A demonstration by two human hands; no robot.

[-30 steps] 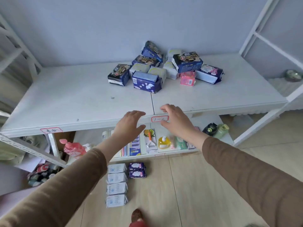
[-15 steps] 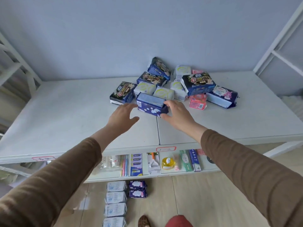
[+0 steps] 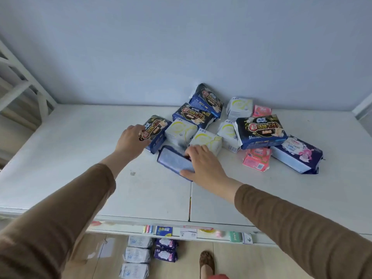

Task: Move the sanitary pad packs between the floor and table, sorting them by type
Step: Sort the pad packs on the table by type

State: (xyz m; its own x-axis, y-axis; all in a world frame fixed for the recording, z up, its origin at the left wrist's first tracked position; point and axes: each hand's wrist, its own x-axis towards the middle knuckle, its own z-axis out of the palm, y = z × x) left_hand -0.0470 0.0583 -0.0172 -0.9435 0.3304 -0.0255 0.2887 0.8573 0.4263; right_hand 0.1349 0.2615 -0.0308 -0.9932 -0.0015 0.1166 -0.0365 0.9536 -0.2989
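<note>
A heap of sanitary pad packs lies at the back of the white table (image 3: 60, 158). My right hand (image 3: 203, 164) grips a dark purple pack (image 3: 173, 162) at the heap's front, thumb on its near edge and fingers over its far side. My left hand (image 3: 130, 140) grips the near end of a black-and-blue pack (image 3: 156, 130) at the heap's left. More black-and-blue packs (image 3: 260, 129), white-and-yellow packs (image 3: 180, 130), pink packs (image 3: 256, 161) and a long purple pack (image 3: 296, 156) lie around. On the floor stand a column of pale blue packs (image 3: 137, 254) and two purple packs (image 3: 166, 249).
A lower shelf (image 3: 191, 234) under the table's front edge holds small toiletries. A white frame (image 3: 26, 83) rises at the left. My foot in a brown shoe (image 3: 206, 262) stands on the wooden floor beside the floor packs. The grey wall closes the table's back.
Both hands moved from the table's front edge up to the heap. The right hand closed on the dark purple pack and the left hand reached the black-and-blue pack. The view tilted upward.
</note>
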